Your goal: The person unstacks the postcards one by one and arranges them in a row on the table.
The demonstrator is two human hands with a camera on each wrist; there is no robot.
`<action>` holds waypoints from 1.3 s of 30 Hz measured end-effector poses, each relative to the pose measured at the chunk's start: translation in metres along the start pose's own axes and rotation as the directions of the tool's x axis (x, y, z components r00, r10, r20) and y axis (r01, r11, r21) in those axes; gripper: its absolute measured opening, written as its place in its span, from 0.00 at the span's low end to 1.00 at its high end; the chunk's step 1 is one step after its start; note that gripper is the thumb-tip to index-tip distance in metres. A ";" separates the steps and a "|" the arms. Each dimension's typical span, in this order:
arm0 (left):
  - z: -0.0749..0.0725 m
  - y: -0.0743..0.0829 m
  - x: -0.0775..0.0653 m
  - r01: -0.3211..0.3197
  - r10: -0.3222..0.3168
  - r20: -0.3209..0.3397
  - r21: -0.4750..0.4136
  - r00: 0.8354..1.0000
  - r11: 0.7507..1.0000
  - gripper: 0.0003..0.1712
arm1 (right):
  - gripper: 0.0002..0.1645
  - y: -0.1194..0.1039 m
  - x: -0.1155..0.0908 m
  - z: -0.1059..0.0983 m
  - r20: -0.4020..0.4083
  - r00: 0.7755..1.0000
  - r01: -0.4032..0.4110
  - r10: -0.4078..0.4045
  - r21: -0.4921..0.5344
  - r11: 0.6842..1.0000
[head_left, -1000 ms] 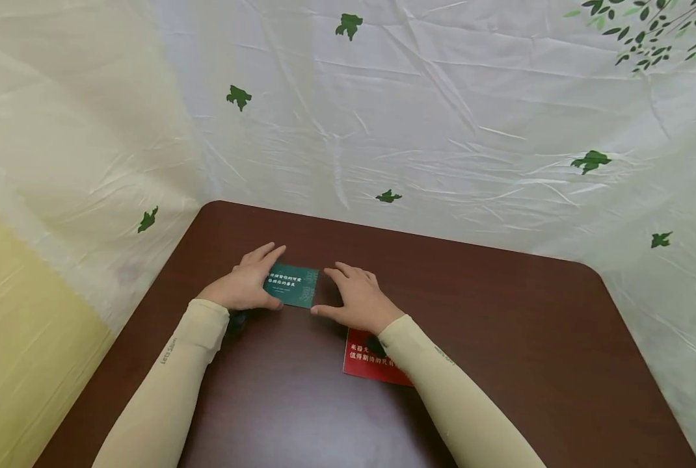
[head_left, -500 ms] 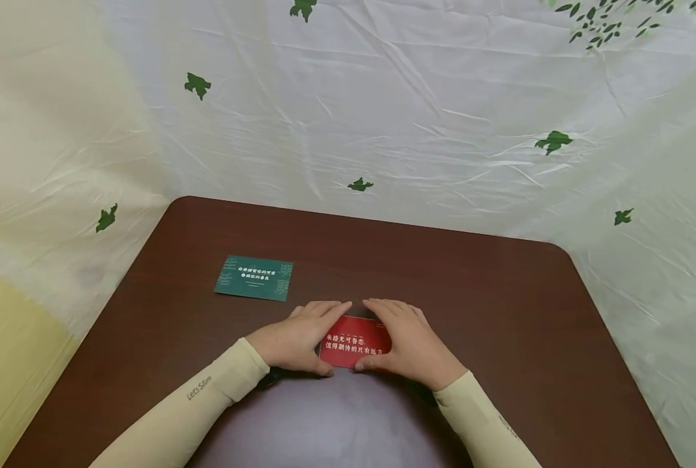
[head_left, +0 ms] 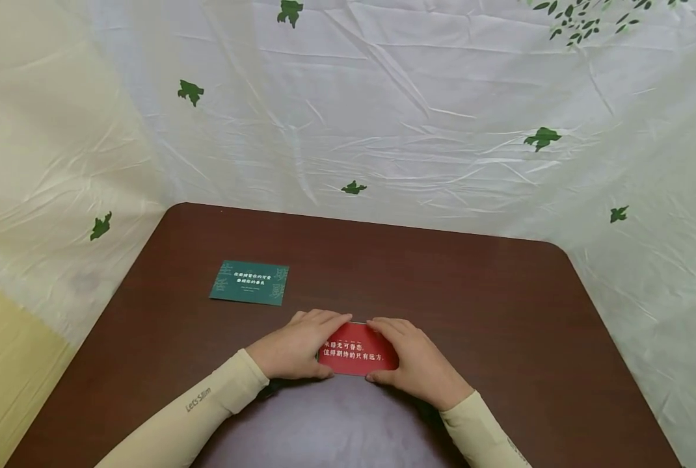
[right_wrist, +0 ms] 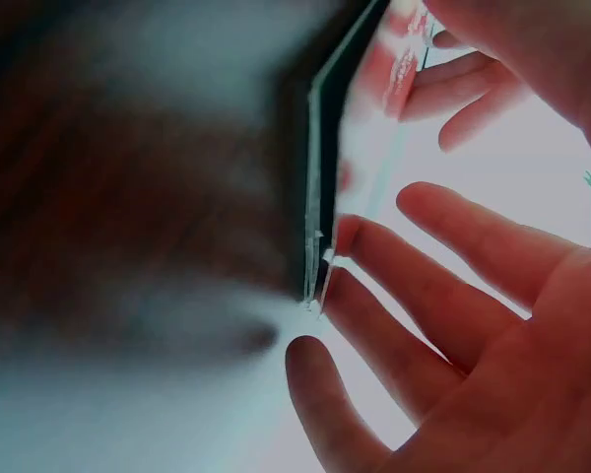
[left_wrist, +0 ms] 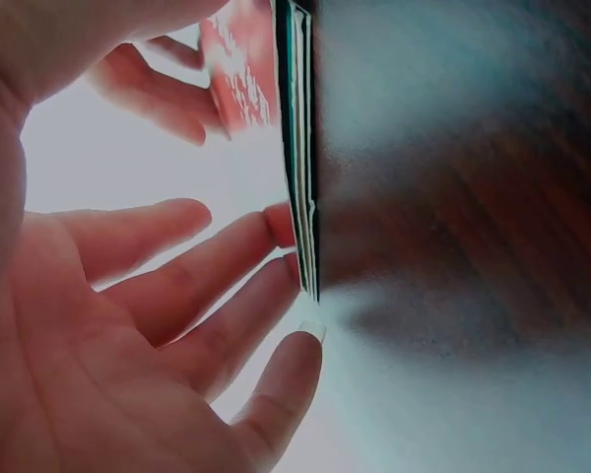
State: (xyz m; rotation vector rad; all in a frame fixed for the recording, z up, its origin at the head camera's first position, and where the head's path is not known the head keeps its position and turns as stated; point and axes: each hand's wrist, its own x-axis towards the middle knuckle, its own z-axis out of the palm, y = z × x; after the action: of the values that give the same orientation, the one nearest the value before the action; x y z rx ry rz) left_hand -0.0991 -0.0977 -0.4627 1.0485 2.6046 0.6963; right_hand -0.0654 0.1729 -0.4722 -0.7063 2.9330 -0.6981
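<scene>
A small stack of cards with a red one on top [head_left: 354, 351] lies between both hands near the front of the table. White characters run across the red card. My left hand [head_left: 298, 344] holds its left end, thumb at the near edge and fingers at the far edge. In the same way my right hand [head_left: 421, 364] holds the right end. The left wrist view shows several layered card edges [left_wrist: 297, 148] against the fingers. Farther back on the left lies a teal card [head_left: 250, 283] with white characters, apart from both hands.
The dark brown table [head_left: 441, 279] has rounded far corners. White cloth [head_left: 383, 117] with green leaf shapes hangs behind it and along the sides, yellowish at the left.
Both hands have left the teal card at the back and come nearer to the red-topped stack, closing on its two ends. The view has shifted a little to the right.
</scene>
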 end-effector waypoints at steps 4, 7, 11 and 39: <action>0.003 -0.003 0.001 0.000 0.000 -0.005 0.007 1.000 1.000 0.56 | 0.50 0.002 0.000 0.002 -0.014 1.000 0.015 -0.015 -0.020 1.000; 0.004 -0.005 0.002 0.001 -0.001 -0.008 0.019 1.000 1.000 0.56 | 0.50 0.003 0.001 0.005 -0.023 1.000 0.019 -0.019 -0.029 0.999; 0.005 -0.006 0.001 0.010 -0.010 0.002 0.022 1.000 1.000 0.55 | 0.49 0.003 0.000 0.007 -0.018 1.000 0.021 -0.022 -0.035 0.999; -0.064 -0.067 0.032 0.273 -0.275 -0.023 -0.083 0.961 0.959 0.66 | 0.51 0.000 0.130 -0.005 0.112 0.993 0.022 -0.021 0.000 1.000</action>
State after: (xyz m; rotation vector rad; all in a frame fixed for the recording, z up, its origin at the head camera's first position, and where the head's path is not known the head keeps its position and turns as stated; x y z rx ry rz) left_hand -0.1863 -0.1386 -0.4442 0.6394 2.6544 0.7473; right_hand -0.1824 0.1178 -0.4602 -0.7523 2.8286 -0.6366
